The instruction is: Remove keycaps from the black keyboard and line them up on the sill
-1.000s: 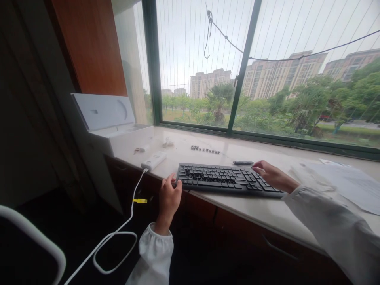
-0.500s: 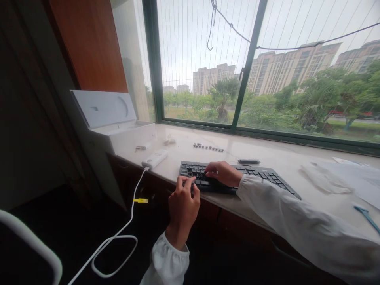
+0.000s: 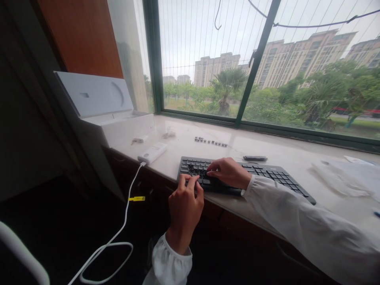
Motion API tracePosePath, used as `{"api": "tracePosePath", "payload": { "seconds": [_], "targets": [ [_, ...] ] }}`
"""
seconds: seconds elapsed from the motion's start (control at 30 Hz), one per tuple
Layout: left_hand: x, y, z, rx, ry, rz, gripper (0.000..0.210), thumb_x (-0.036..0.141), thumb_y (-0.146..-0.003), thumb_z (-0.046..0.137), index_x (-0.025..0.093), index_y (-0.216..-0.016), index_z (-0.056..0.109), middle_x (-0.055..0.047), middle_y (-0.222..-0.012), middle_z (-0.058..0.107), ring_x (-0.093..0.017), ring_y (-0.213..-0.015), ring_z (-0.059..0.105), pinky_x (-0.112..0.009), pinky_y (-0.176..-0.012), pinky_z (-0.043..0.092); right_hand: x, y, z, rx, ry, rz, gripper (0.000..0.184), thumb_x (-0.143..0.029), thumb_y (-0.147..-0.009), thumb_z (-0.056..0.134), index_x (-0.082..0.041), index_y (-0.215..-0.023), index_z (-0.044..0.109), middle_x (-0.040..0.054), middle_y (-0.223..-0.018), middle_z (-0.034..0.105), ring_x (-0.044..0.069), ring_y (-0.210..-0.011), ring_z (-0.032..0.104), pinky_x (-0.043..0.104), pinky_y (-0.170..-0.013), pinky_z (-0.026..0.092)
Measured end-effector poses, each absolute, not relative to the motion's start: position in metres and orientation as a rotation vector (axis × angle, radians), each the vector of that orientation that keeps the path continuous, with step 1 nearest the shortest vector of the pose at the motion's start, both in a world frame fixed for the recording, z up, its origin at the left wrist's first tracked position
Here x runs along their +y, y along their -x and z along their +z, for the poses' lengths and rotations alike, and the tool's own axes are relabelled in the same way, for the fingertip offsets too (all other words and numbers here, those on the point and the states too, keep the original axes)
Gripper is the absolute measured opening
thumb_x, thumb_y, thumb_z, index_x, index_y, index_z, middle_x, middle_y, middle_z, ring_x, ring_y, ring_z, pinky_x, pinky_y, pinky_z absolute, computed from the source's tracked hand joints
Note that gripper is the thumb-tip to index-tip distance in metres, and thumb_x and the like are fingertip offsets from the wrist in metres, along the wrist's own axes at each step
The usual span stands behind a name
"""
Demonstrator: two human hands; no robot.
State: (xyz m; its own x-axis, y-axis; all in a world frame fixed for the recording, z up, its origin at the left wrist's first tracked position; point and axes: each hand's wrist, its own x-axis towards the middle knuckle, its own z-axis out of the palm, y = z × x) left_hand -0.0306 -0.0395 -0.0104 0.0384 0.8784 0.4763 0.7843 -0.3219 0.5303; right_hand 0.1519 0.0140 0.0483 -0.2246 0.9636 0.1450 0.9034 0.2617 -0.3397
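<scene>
Keyboard [image 3: 258, 169] flat on the table [image 3: 179, 144], keys up, right by the front edge. Long axis going left to right, pretty much in line with that edge, number pad [image 3: 287, 180] at the right end, back side toward the window [image 3: 202, 47]. Dark gaps among the letter keys over on the left.

Left hand [image 3: 186, 204] at the front left of it, fingers bent and loosely apart, tips on or just above the bottom rows, can't tell which. Right hand [image 3: 228, 171] just beside, reaching in from the right across the middle, thumb and fingertips close together down at the letter keys. Can't tell if pinching a keycap or nothing, too small and dark there.

Compared with a second ago: right hand shifted from number pad over to letter keys, left hand off the left end and in close to the other. Versus half a second ago, basically same spots, view just tipped down a touch. Row of loose keycaps [image 3: 211, 141] still sitting behind the keyboard.
</scene>
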Motion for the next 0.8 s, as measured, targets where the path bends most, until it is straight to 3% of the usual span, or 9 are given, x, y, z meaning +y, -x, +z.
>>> {"api": "tracePosePath", "payload": {
  "seconds": [0.47,0.8],
  "targets": [
    [-0.041,0.031,-0.012,1.754,-2.199,1.142,0.027,0.028,-0.094,0.045,0.032,-0.111,0.065,-0.001,-0.108,0.062,-0.015,-0.079,0.063,-0.025,-0.064,0.041,0.005,-0.140,0.054,-2.249,1.808,0.073,0.016,-0.034,-0.082,0.067,-0.025,-0.093,0.076,0.0025,-0.088,0.075,0.020,-0.083,0.067,0.027,-0.070,0.043],
    [-0.042,0.030,-0.011,1.760,-2.216,1.142,0.025,0.027,-0.094,0.046,0.033,-0.110,0.065,0.001,-0.107,0.062,-0.014,-0.078,0.063,-0.025,-0.063,0.040,0.008,-0.144,0.051,-2.257,1.772,0.030,0.014,-0.032,-0.081,0.068,-0.025,-0.090,0.077,0.0004,-0.083,0.075,0.017,-0.076,0.066,0.026,-0.065,0.041]
  ]
}}
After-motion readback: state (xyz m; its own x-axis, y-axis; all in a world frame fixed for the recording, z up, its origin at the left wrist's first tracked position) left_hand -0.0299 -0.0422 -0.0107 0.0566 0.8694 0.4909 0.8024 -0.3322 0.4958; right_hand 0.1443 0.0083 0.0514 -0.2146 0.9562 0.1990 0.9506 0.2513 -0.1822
